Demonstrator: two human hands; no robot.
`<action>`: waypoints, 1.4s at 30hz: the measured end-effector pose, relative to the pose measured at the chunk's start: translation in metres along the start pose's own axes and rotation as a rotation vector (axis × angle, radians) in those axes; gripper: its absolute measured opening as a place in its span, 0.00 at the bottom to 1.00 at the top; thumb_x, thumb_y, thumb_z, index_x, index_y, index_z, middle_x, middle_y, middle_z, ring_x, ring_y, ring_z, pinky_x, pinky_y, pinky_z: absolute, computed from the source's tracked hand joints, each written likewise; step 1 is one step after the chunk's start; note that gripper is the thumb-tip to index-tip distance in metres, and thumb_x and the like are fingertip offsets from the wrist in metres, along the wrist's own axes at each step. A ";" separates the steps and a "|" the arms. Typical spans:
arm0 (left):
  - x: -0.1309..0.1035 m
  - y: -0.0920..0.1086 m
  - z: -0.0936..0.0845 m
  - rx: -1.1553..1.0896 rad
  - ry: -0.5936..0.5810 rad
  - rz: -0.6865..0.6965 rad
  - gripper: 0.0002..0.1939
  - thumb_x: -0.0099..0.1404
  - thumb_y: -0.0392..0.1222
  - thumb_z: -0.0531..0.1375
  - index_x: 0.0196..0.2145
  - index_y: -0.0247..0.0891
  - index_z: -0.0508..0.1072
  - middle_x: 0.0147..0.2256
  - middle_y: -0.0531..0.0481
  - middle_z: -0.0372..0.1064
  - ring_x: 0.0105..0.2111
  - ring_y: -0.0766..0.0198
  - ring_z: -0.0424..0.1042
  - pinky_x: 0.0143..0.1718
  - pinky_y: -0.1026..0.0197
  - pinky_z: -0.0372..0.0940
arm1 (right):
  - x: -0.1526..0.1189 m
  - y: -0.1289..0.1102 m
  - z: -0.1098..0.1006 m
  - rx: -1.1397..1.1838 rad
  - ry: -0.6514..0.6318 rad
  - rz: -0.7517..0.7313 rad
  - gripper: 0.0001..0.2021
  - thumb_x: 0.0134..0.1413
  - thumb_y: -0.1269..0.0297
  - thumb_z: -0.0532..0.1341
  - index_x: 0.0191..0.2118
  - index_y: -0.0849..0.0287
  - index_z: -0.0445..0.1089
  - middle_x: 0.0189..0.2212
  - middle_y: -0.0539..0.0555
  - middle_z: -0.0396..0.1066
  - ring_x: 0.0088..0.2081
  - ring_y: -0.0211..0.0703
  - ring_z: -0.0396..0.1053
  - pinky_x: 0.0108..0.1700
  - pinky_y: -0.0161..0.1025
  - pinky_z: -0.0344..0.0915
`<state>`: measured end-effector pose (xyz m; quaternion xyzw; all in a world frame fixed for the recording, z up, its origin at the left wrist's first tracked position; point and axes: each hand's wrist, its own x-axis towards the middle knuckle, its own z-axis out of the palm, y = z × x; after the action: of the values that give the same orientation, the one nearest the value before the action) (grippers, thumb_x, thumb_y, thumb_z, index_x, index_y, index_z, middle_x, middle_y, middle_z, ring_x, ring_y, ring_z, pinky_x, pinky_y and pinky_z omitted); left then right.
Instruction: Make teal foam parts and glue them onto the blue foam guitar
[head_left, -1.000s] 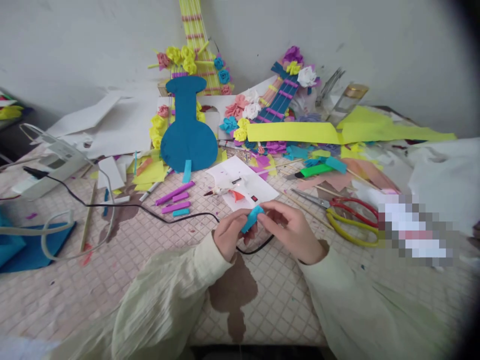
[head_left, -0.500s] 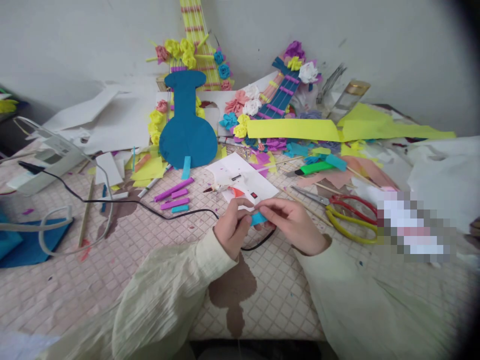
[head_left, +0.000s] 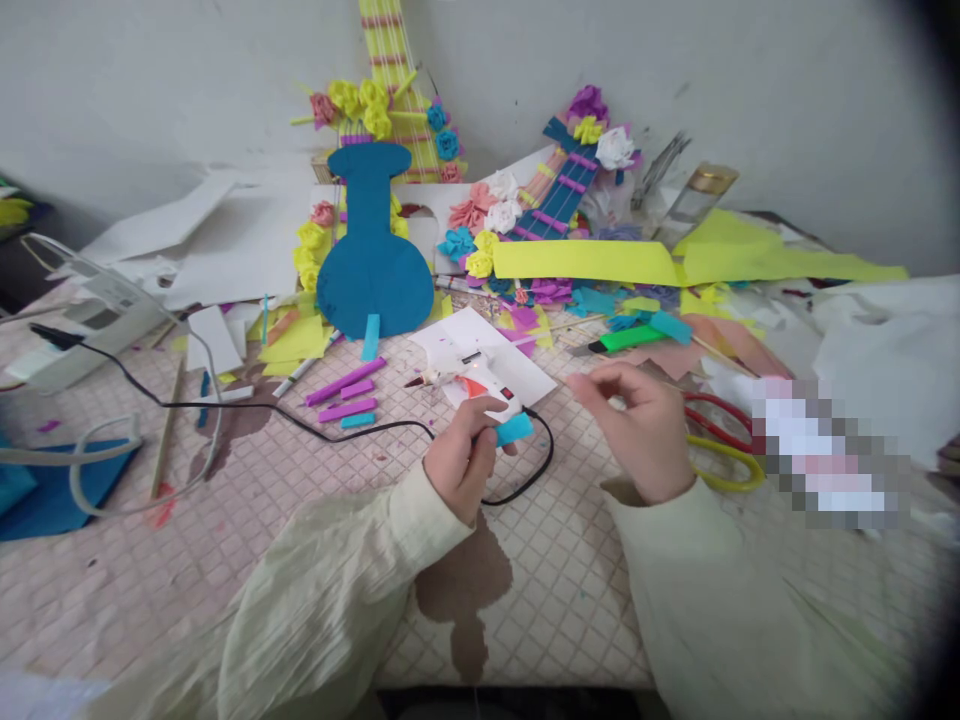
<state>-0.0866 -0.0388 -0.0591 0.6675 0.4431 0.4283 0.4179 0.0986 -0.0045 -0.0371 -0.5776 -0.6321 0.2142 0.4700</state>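
My left hand [head_left: 461,450] is closed on a small light blue paper piece [head_left: 514,430], which sticks out to the right of its fingertips. Just behind that hand a white glue gun [head_left: 487,382] with an orange trigger lies on a white card [head_left: 529,355]. To the right, my right hand [head_left: 641,420] is raised over the table, thumb and fingers curved toward each other; whether something small sits between them is too unclear to tell. Red and yellow scissors [head_left: 724,465] lie partly hidden behind it.
A blue guitar-shaped cutout [head_left: 375,275] stands behind purple rolls [head_left: 346,380]. A black cord [head_left: 360,432] crosses the table at left. A green cutter [head_left: 630,337] and a yellow strip [head_left: 585,260] lie at back right. Flower-decorated paper guitars lean on the wall.
My right hand has let go of the light blue piece and moved right, now covering part of the scissors. My left hand stays almost in place with the piece.
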 end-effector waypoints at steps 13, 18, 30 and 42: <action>-0.006 0.001 0.003 0.280 -0.027 0.076 0.18 0.65 0.36 0.43 0.52 0.38 0.55 0.37 0.43 0.70 0.33 0.63 0.68 0.37 0.58 0.62 | -0.012 -0.011 0.009 0.100 -0.508 -0.144 0.07 0.47 0.70 0.57 0.31 0.57 0.72 0.30 0.52 0.74 0.34 0.42 0.70 0.38 0.40 0.66; -0.006 0.002 0.003 0.292 -0.038 0.068 0.18 0.64 0.36 0.44 0.52 0.38 0.56 0.38 0.42 0.70 0.35 0.61 0.68 0.38 0.57 0.63 | -0.013 -0.010 0.010 0.041 -0.489 -0.209 0.05 0.46 0.71 0.58 0.29 0.58 0.71 0.26 0.51 0.72 0.29 0.39 0.68 0.33 0.37 0.65; -0.005 0.000 0.004 0.354 -0.042 0.133 0.18 0.64 0.34 0.44 0.51 0.39 0.59 0.41 0.44 0.70 0.37 0.62 0.71 0.39 0.59 0.65 | -0.014 -0.007 0.012 -0.035 -0.483 -0.304 0.05 0.46 0.71 0.57 0.29 0.58 0.70 0.25 0.51 0.71 0.27 0.38 0.67 0.31 0.36 0.64; -0.004 -0.001 0.004 0.476 -0.063 0.216 0.18 0.62 0.31 0.46 0.49 0.39 0.61 0.42 0.46 0.71 0.40 0.60 0.70 0.40 0.58 0.66 | -0.015 -0.008 0.014 -0.111 -0.476 -0.338 0.04 0.45 0.73 0.56 0.25 0.58 0.65 0.20 0.49 0.65 0.23 0.35 0.62 0.27 0.34 0.60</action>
<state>-0.0841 -0.0426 -0.0617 0.8037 0.4442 0.3330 0.2143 0.0810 -0.0165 -0.0420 -0.4224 -0.8226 0.2273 0.3054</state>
